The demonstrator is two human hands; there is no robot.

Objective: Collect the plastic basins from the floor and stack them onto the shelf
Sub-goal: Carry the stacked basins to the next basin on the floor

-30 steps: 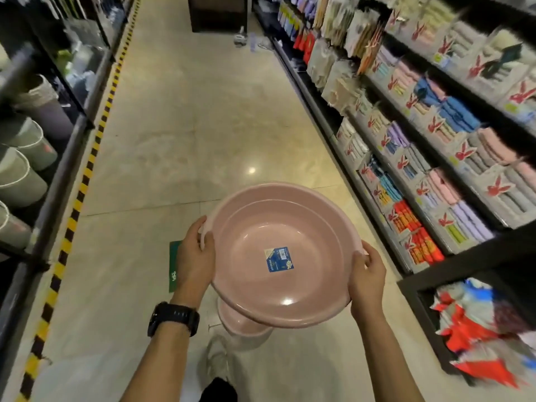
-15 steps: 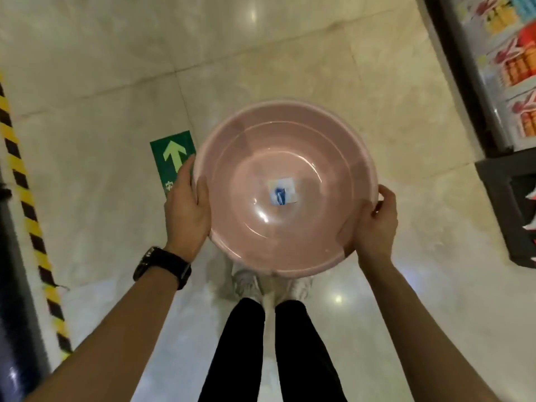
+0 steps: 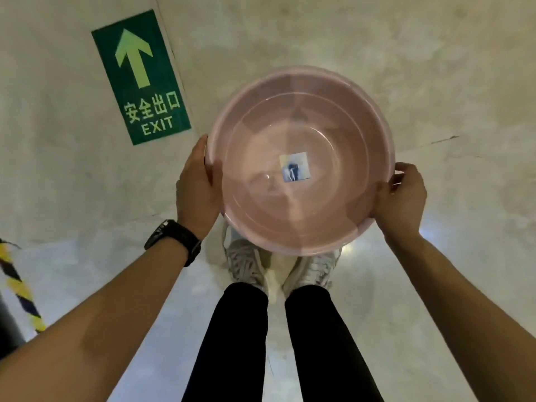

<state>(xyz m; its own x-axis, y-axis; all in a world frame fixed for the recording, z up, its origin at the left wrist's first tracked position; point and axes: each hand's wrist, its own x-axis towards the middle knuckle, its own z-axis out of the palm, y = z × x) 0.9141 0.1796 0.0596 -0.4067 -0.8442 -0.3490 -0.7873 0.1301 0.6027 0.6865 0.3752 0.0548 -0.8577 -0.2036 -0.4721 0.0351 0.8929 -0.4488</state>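
With left hand (image 3: pixel 197 184) and right hand (image 3: pixel 401 198) gripping the basin (image 3: pixel 290 216) on opposite sides, carry it level to the shelf.

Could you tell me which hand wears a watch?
The left hand, gripping the basin beside the green exit sign; the right hand has none.

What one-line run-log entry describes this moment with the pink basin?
phase: holding; pink basin: upright, label inside; left grip: holds rim; right grip: holds rim; floor: green exit sign; shelf: not in view
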